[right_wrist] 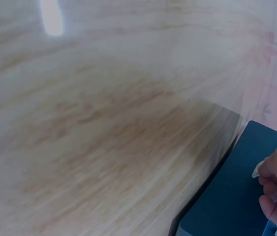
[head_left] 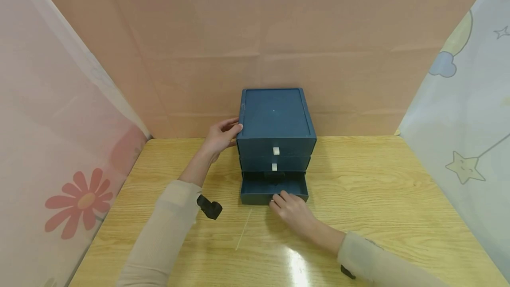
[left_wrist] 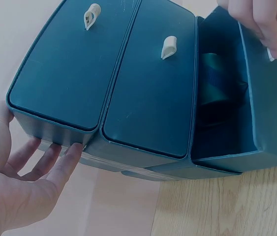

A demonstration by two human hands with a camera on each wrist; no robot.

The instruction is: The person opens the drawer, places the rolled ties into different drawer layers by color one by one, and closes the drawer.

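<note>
A dark blue three-drawer box [head_left: 275,114] stands at the back middle of the wooden table [head_left: 378,189]. Its bottom drawer [head_left: 263,187] is pulled out towards me. My left hand [head_left: 221,136] lies flat against the box's left side, fingers straight [left_wrist: 30,167]. My right hand [head_left: 288,205] grips the front wall of the bottom drawer [right_wrist: 222,201], fingers curled at its cream pull tab [right_wrist: 257,169]. Inside the drawer lies a dark roll-like thing [left_wrist: 217,83], partly hidden. The top drawer [left_wrist: 69,54] and the middle drawer [left_wrist: 153,83] are closed, each with a cream tab.
A pink backdrop [head_left: 255,34] stands behind the box. A flower-printed curtain [head_left: 59,145] bounds the left side, and a star-printed one [head_left: 470,123] the right. Bare table lies on both sides of the box and in front of it.
</note>
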